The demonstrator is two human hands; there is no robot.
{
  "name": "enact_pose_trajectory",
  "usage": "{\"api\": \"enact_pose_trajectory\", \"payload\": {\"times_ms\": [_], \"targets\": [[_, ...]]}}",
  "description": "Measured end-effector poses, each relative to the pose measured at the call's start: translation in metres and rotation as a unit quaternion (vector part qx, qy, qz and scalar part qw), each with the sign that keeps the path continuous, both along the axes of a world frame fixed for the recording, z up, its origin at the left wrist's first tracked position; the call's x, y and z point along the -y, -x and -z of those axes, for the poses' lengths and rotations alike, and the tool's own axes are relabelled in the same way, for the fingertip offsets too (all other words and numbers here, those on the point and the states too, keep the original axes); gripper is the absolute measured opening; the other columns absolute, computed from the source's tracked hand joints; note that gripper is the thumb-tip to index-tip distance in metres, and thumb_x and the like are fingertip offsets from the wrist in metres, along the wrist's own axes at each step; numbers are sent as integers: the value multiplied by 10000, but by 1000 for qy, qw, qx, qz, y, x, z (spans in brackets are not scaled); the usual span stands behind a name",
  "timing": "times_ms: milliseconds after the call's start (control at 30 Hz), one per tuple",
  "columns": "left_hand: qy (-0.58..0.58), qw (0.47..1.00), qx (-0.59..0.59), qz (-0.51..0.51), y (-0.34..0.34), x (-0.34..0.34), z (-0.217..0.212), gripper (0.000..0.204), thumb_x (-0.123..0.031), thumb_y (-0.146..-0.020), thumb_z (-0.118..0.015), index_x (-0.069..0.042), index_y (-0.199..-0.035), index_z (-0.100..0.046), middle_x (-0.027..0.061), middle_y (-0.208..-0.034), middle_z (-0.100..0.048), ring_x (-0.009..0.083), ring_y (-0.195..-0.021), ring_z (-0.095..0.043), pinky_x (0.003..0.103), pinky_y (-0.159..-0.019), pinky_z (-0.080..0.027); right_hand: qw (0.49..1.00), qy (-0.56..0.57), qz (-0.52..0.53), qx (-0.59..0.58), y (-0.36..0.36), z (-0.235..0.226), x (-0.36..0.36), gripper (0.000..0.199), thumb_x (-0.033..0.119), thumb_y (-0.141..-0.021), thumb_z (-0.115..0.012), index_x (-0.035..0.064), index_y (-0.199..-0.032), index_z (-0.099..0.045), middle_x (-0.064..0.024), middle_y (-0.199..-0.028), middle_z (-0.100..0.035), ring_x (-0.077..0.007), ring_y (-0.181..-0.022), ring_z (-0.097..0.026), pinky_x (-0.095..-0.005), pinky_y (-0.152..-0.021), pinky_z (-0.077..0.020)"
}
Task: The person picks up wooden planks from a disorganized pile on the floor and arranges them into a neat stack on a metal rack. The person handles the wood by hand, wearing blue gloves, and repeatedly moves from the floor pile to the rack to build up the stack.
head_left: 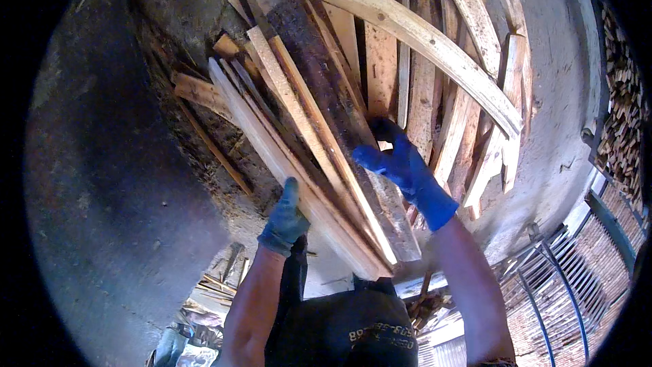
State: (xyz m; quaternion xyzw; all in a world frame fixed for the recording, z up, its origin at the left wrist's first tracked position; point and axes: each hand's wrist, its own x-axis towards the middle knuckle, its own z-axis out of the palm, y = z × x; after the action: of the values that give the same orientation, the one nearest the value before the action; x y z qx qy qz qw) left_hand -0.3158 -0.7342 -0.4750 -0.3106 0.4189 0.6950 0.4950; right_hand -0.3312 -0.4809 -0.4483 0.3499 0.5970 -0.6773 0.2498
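Hands gloved blue: left hand (285, 214), right hand (401, 163) grip plank bundle (326, 143) | rough, pale, weathered

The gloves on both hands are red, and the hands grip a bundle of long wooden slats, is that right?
Not quite: the head view shows blue gloves, not red. The left hand and right hand do grip the bundle of long wooden slats.

The palm and fingertips of the left hand (285, 214) are being hidden against the underside of the long pale plank (285, 156). The near ends of the planks are being covered by the dark apron (346, 329). The far ends of the stacked boards (407, 61) are being cut off by the upper rim. The firewood stack (621, 109) at the right rim is being bent and blurred.
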Motion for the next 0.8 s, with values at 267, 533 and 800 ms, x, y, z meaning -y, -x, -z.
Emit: {"api": "enact_pose_trajectory", "payload": {"times_ms": [267,533,800], "targets": [[86,989,25,119,21,-9,-21,680,-487,-829,-576,-18,-1288,-398,67,-1190,-482,155,-1068,-450,296,-940,-358,990,-52,-129,-3,10,0,-19,533,393,-730,-707,-5,-1066,-595,-112,-992,-639,-162,-880,-592,-299,-782,-471],[59,998,8,24,7,-31,-22,593,-465,-886,-481,-78,-1319,-360,85,-1248,-478,209,-1154,-462,363,-993,-364,976,-127,-73,-160,-20,3,3,561,302,-741,-714,-6,-1161,-506,-136,-1014,-610,-220,-933,-585,-342,-831,-461],[-83,994,6,-66,1,-32,-76,640,-463,-896,-454,-45,-1354,-295,114,-1326,-404,249,-1225,-393,399,-1036,-313,994,105,-25,17,-1,-43,-18,588,370,-749,-714,-4,-1162,-524,-52,-971,-605,-114,-870,-559,-227,-763,-460]]}}
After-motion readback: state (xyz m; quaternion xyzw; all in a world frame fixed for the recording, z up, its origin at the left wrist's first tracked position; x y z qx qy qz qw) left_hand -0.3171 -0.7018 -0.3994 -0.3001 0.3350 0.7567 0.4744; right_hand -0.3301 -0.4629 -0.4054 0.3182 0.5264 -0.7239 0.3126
